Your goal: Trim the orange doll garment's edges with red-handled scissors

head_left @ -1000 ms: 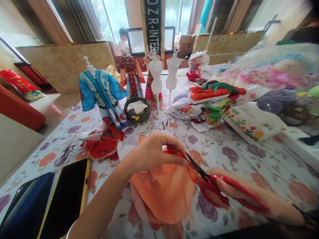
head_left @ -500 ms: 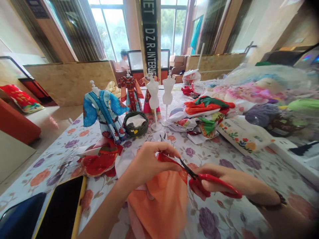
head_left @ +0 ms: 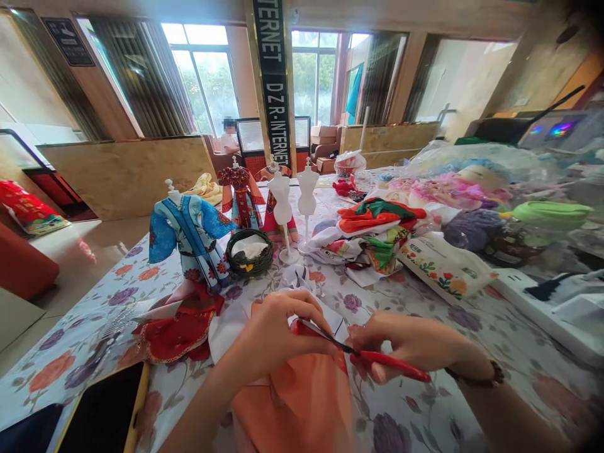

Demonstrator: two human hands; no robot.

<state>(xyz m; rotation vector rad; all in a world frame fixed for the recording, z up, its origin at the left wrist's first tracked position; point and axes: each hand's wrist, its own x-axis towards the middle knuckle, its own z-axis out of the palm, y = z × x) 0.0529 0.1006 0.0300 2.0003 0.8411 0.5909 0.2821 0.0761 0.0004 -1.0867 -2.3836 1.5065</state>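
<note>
My left hand (head_left: 283,324) pinches the upper edge of an orange cloth (head_left: 302,402) that hangs down toward the table's front. Red-handled scissors (head_left: 391,363) are in my right hand (head_left: 396,343), its fingers wrapped round the handles. The dark blades point left and lie at the cloth's edge, close to my left fingertips. White fabric (head_left: 226,330) lies behind and beside the orange cloth. A red garment (head_left: 177,330) with gold trim rests left of my left hand.
Beyond my hands stand two white mannequins (head_left: 282,201), a blue-robed mannequin (head_left: 189,226) and a dark green basket (head_left: 249,253). Folded cloths (head_left: 377,220) and a floral packet (head_left: 443,267) lie right. A yellow-edged phone (head_left: 106,409) is front left. A person (head_left: 229,138) sits far back.
The view has tilted up a little. The scissors have turned more edge-on, and their blades have moved left along the cloth's edge, nearer my left fingers.
</note>
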